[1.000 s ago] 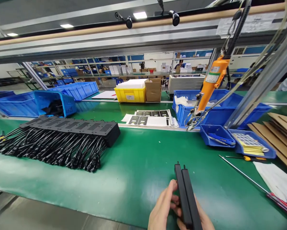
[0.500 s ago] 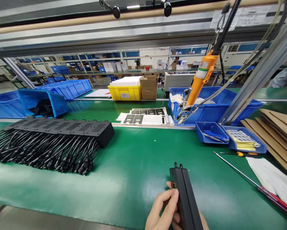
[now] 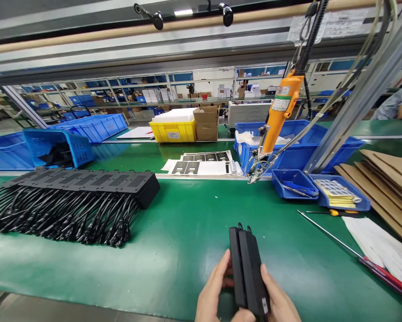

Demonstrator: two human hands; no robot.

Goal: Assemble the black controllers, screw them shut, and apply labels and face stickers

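Between my two hands, above the green bench, is a long black plastic case with a groove along its length, two small loops at its far end and a small pale label near its close end. My left hand grips its left side, the thumb at the near end. My right hand is wrapped round its right side. What lies under the case is hidden. To the left, a row of flat black vented boxes stands stacked, with many black cables trailing toward me.
An orange electric screwdriver hangs over a large blue bin. Small blue trays, a long red-handled screwdriver, white gloves and cardboard sheets lie at right. Printed sheets and a yellow bin stand behind.
The black case has turned and shifted slightly left, showing its right face and label. My left fingers have left the small opening on its side; my right hand has come into view around it.
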